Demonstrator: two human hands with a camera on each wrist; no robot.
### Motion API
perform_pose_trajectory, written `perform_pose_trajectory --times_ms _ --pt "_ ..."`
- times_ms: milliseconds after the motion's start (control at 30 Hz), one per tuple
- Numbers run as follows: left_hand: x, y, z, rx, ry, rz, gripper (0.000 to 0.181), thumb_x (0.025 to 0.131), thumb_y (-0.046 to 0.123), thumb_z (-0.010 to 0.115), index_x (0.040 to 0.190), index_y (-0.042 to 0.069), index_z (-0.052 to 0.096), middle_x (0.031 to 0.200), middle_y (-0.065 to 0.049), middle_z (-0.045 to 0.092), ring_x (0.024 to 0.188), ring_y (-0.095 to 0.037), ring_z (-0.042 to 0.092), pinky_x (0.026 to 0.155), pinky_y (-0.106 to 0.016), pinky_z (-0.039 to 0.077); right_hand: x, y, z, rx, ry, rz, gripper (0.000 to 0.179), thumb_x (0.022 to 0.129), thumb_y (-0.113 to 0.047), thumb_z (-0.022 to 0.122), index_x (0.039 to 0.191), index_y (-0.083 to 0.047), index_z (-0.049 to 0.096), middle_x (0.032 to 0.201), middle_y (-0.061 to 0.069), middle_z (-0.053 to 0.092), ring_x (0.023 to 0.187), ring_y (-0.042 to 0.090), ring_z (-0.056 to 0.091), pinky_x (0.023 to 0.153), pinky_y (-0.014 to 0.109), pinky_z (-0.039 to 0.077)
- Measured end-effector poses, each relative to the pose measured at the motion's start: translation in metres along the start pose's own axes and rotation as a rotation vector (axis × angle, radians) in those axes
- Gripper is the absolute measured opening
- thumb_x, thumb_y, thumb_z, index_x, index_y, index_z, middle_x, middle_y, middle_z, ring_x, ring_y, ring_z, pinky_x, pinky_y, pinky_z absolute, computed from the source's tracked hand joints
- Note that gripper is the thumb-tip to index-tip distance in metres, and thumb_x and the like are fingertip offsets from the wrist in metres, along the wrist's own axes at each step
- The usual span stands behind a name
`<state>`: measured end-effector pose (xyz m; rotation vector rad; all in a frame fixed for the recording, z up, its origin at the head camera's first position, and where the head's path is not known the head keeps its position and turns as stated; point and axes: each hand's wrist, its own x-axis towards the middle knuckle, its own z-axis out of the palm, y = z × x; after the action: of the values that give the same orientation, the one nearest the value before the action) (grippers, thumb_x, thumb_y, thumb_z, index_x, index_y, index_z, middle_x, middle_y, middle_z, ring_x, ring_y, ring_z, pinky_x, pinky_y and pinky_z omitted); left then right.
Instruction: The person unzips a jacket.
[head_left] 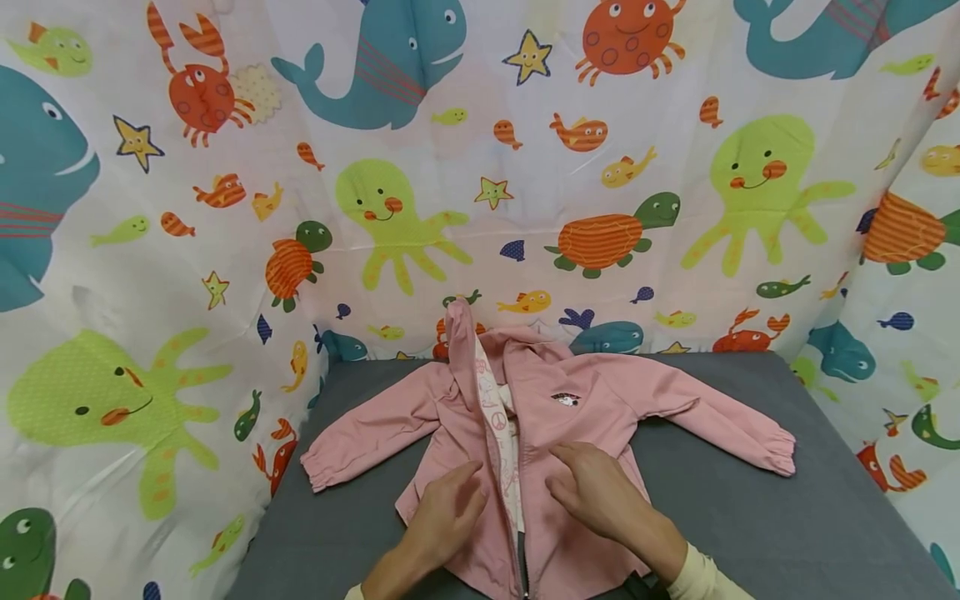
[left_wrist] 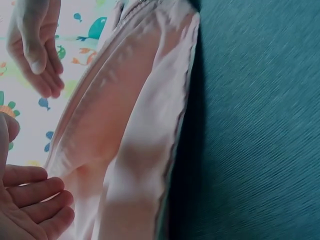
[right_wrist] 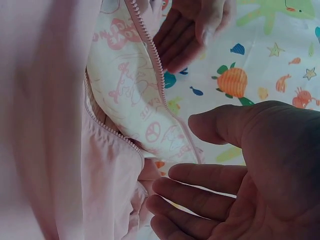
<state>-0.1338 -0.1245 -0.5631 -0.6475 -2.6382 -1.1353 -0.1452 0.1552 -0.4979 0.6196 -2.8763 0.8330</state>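
Observation:
A pink zip-up hooded jacket (head_left: 570,483) lies front side up with both sleeves spread out sideways. Its front is partly unzipped, and the printed white lining (right_wrist: 125,85) shows between the zipper edges. Over the left front panel hovers my left hand (head_left: 448,512), its fingers loosely bent and holding nothing. My right hand (head_left: 600,492) is above the right front panel, below the small chest emblem (head_left: 566,400), thumb and fingers apart. In the right wrist view the right hand's fingers (right_wrist: 200,200) appear relaxed beside the jacket.
The jacket lies on a dark grey table (head_left: 750,525). A white curtain (head_left: 480,133) printed with sea animals hangs behind and along both sides of the table. The hood (head_left: 461,333) stands up near the back edge.

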Motion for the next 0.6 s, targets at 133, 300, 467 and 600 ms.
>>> perform_pose_trajectory --times_ms 133,300,467,600 --pt "-0.011 0.004 0.004 0.009 -0.017 0.008 0.041 0.104 0.014 0.069 0.140 -0.004 0.069 0.138 -0.020 0.074 0.131 -0.032 0.072 0.108 -0.052 0.058 0.000 0.001 0.001 -0.001 -0.001 -0.023 0.036 0.096 -0.017 0.077 0.127 0.001 0.077 0.124 0.013 0.079 0.118 0.032 0.075 0.098 0.053 0.060" --pt "-0.024 0.007 0.010 0.000 -0.062 0.043 0.039 0.105 0.018 0.070 0.138 -0.002 0.070 0.135 -0.016 0.076 0.126 -0.028 0.074 0.103 -0.049 0.061 0.000 0.004 0.003 0.005 -0.004 -0.109 0.034 0.091 -0.012 0.079 0.123 -0.002 0.078 0.117 0.009 0.081 0.110 0.028 0.076 0.093 0.049 0.062" --pt "-0.034 0.007 0.019 0.028 -0.137 0.166 0.040 0.106 0.027 0.070 0.136 0.000 0.071 0.131 -0.012 0.076 0.121 -0.026 0.074 0.099 -0.042 0.062 0.001 0.008 0.004 0.024 -0.117 -0.239 0.037 0.088 -0.017 0.085 0.121 -0.003 0.078 0.116 0.007 0.081 0.108 0.025 0.076 0.092 0.045 0.062" --pt "-0.040 0.006 0.026 0.056 -0.189 0.229 0.043 0.107 0.036 0.069 0.132 0.001 0.073 0.127 -0.011 0.076 0.118 -0.024 0.074 0.097 -0.039 0.062 0.000 0.011 0.008 0.059 -0.295 -0.335 0.042 0.086 -0.020 0.089 0.124 -0.004 0.079 0.122 0.006 0.079 0.114 0.020 0.074 0.098 0.042 0.061"
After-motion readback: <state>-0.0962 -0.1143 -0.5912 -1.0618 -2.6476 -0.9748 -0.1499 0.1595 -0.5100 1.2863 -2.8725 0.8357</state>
